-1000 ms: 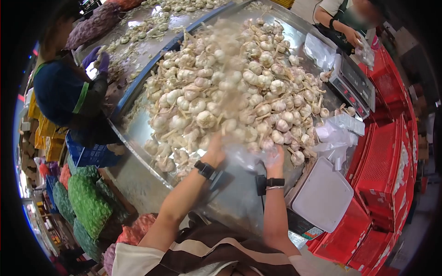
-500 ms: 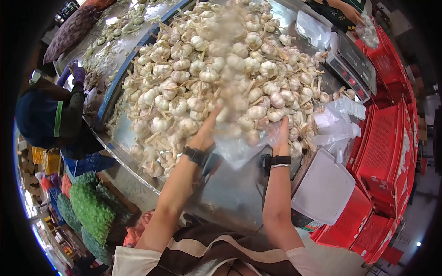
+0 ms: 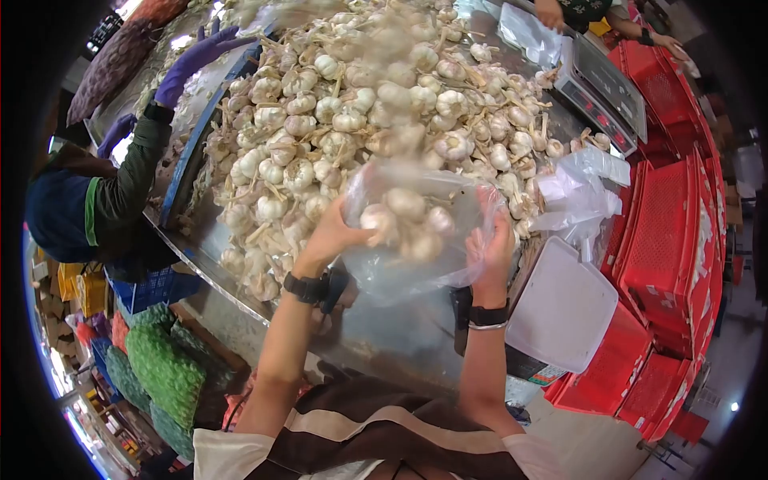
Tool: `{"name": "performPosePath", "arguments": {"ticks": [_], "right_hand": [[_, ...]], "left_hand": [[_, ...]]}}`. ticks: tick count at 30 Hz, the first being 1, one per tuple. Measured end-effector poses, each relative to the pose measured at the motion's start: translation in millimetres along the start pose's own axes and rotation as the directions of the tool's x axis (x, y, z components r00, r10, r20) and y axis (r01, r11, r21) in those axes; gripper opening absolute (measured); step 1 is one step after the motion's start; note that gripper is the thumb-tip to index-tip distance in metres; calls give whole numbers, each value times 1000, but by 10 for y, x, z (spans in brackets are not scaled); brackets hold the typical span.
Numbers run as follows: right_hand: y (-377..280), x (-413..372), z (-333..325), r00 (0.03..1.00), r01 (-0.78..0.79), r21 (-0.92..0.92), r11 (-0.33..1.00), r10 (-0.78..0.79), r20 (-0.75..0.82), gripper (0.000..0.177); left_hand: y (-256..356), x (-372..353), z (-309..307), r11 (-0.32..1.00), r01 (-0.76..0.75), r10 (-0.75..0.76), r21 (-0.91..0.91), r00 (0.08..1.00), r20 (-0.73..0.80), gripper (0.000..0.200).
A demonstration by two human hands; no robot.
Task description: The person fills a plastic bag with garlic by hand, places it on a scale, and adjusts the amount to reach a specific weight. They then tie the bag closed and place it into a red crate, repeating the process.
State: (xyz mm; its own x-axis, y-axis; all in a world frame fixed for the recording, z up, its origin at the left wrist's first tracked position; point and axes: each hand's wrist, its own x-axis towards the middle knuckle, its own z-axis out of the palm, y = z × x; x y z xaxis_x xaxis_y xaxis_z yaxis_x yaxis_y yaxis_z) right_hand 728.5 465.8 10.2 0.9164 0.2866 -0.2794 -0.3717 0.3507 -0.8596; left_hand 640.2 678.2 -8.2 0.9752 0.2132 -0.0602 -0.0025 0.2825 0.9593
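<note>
Bag (image 3: 384, 276), one, mouth toward twelve, long axis nine-to-three, holds at least four garlic bulbs (image 3: 406, 205); my left hand (image 3: 330, 234) grips its nine-o'clock side, my right hand (image 3: 491, 254) its three-o'clock.

From the head camera I look forward and steeply down, past the wearer's striped top (image 3: 376, 424) at my bottom edge. The left hand (image 3: 332, 236), right hand (image 3: 491, 252) and clear bag (image 3: 384, 276) sit mid-view, within arm's reach; the garlic heap (image 3: 296, 168) lies beyond. My wide lens bends the red crates (image 3: 660, 248) along the right. Through the smear up the middle, I can't quite judge the heap's depth.
</note>
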Motion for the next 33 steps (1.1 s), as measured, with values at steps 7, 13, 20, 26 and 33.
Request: {"name": "performPosePath", "arguments": {"ticks": [7, 13, 20, 26, 33], "right_hand": [[-581, -476, -130, 998, 52, 52, 997, -53, 16, 39], [-1415, -975, -393, 818, 429, -165, 888, -460, -346, 32], [-2045, -1315, -1538, 724, 432, -569, 700, -646, -244, 29], [-1689, -1505, -2143, 730, 115, -942, 315, -670, -135, 21], [-1234, -1512, -1945, 838, 402, -885, 237, -486, 250, 43]], "left_hand": [[725, -218, 449, 969, 158, -146, -188, 986, 74, 80], [919, -169, 1177, 969, 40, 59, -243, 920, 387, 70], [359, 57, 2074, 972, -234, 181, -1, 747, 639, 76], [158, -3, 2372, 856, -103, -130, 506, 906, 404, 54], [185, -137, 2932, 381, -775, 357, 505, 627, 692, 34]]}}
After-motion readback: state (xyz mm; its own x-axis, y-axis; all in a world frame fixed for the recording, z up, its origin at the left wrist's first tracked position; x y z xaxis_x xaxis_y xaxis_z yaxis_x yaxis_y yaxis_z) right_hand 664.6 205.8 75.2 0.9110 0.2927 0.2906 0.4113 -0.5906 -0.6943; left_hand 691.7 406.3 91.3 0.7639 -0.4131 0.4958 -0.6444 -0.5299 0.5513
